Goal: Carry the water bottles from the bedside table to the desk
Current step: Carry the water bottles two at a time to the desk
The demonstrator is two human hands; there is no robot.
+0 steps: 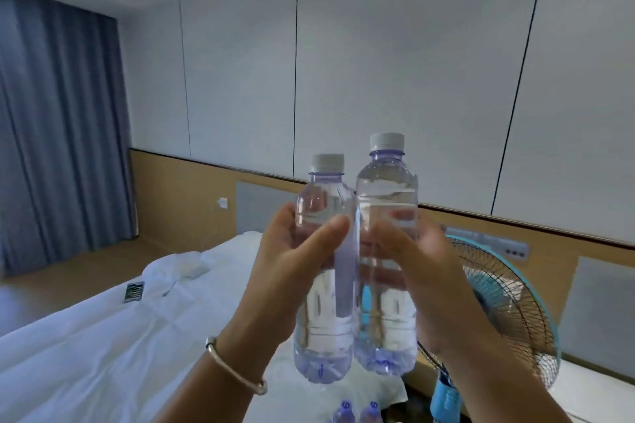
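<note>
A big white bed (103, 336) fills the low left. A blue fan (508, 312) stands at the right, behind the arms. The left hand (288, 271) wraps around one water bottle (323, 285). The right hand (426, 278) wraps around a second bottle (386, 251). Both bottles are upright, up in the air, sides touching. Two more bottle tops (357, 412) peek in at the bottom edge.
</note>
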